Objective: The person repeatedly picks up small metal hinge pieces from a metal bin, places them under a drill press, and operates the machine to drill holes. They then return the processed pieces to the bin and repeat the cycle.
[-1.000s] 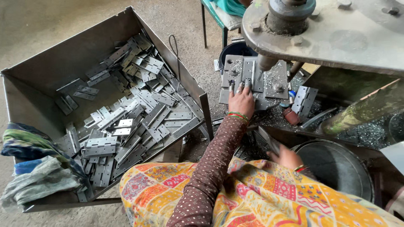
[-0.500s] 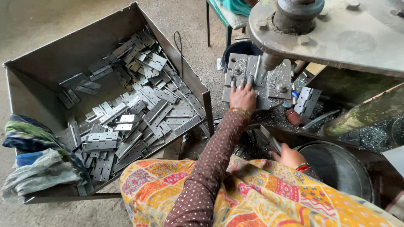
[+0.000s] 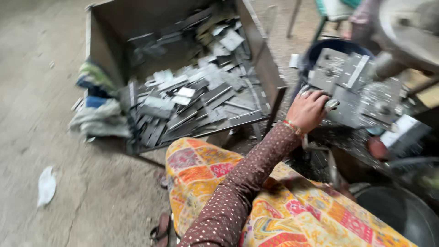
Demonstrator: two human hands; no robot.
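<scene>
Left hand (image 3: 311, 110) is curled around a flat grey metal plate (image 3: 336, 106), right at the near edge of a pile of plates (image 3: 361, 91) on the right. Big metal bin (image 3: 256, 50) full of the same plates sits far left, bundled cloth (image 3: 98, 107) draped on its left side. Whole picture's pretty blurry.

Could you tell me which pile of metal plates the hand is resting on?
The left hand rests on the small pile under the machine, not the heap in the big box.
</scene>
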